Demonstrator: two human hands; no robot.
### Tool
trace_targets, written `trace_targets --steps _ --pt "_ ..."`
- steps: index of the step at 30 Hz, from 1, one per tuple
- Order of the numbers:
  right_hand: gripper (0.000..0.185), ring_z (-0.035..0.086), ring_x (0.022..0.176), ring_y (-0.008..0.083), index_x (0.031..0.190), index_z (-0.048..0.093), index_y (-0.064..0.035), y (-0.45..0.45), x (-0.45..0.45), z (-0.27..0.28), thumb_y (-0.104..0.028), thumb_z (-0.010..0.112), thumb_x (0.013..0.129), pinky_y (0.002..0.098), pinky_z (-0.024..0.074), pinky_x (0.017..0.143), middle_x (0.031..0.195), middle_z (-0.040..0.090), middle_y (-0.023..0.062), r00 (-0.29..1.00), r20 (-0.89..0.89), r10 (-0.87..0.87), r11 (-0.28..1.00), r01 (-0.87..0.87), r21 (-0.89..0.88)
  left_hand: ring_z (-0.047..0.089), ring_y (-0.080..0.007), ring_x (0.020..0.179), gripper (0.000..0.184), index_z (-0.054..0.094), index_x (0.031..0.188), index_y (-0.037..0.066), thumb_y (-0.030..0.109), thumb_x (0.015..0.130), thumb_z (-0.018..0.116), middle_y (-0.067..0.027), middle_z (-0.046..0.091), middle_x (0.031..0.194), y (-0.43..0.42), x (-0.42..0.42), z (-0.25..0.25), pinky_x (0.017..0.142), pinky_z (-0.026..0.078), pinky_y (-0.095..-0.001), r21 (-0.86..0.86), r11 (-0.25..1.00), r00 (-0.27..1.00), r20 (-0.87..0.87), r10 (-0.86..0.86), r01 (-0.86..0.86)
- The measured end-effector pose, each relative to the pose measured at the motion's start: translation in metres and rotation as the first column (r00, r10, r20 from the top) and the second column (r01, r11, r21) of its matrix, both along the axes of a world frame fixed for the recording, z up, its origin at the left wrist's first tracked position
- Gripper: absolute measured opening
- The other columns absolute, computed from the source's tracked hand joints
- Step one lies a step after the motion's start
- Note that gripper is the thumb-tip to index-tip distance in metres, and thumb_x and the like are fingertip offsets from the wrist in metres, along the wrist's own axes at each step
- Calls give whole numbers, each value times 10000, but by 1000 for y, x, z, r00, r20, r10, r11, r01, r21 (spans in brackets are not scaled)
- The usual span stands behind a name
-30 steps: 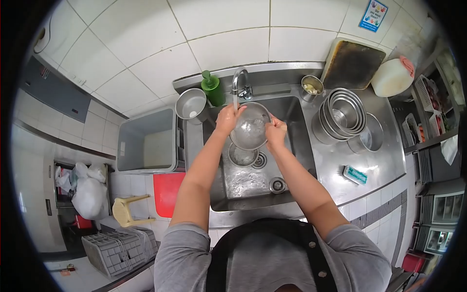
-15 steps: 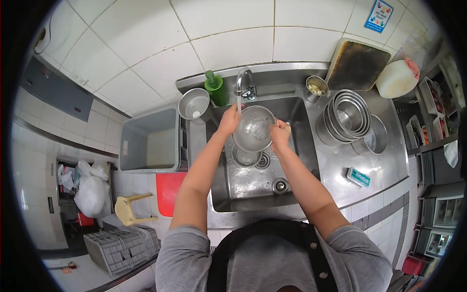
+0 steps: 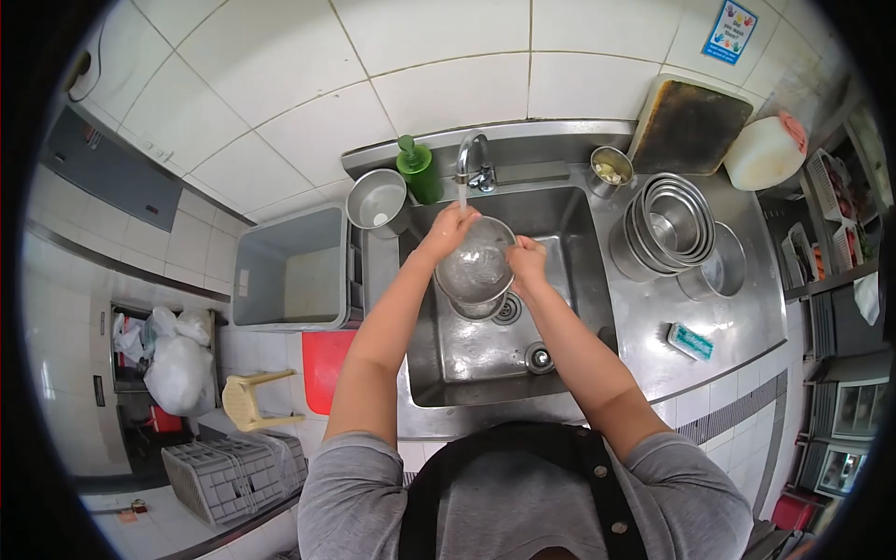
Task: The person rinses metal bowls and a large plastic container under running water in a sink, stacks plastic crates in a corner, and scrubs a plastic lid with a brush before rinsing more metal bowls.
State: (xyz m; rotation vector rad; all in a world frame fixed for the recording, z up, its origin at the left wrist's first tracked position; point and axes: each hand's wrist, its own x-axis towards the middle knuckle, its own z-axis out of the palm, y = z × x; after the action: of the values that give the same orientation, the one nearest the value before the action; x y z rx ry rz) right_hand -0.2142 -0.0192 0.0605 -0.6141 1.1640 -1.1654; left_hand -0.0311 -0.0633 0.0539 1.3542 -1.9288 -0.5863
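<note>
Over the sink (image 3: 579, 280), my left hand (image 3: 450, 231) and my right hand (image 3: 526, 261) grip opposite sides of a round steel bowl (image 3: 474, 266). Its inside is wet and shiny. Water runs from the curved tap (image 3: 473, 147) down beside my left hand into the bowl. The fingertips of both hands are partly hidden at the rim. Beneath the bowl, another metal container (image 3: 478, 311) sits in the sink, mostly covered, near the drain (image 3: 509, 308).
Nested steel pots (image 3: 672, 224) stand on the right counter with a teal scrubbing sponge (image 3: 689, 342). Behind the sink are a green pump bottle (image 3: 418, 174), a steel pot (image 3: 377, 198) and a small steel cup (image 3: 611, 168). A grey bin (image 3: 289, 266) stands at left.
Both hands have shifted slightly left and down with the bowl. The bowl now tilts differently and covers more of the container below. Water still runs.
</note>
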Motion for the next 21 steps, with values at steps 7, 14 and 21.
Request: trace_targets --steps 7,14,21 --pt "216 359 515 100 586 459 -62 -5 0 -23 153 454 613 300 280 448 584 397 -34 999 40 7 1000 -8 18 585 -349 821 155 616 860 -7 145 892 607 -159 580 882 3 1 -8 743 467 -409 -51 999 997 -77 -20 16" --pt "239 334 503 74 575 446 -80 4 -5 -7 139 445 669 291 243 443 566 385 -45 997 71 5 1000 -6 20 607 -347 858 156 651 906 -3 148 887 620 -176 604 904 10 -9 3 740 483 -403 55 997 996 -67 57 -53" --pt "257 312 482 66 555 422 -91 -3 -8 -16 127 445 690 297 224 429 553 376 -50 997 83 -2 1000 1 12 579 -273 779 156 676 943 8 143 872 645 -126 573 838 1 -5 -13 708 461 -364 -109 994 999 -35 -22 18"
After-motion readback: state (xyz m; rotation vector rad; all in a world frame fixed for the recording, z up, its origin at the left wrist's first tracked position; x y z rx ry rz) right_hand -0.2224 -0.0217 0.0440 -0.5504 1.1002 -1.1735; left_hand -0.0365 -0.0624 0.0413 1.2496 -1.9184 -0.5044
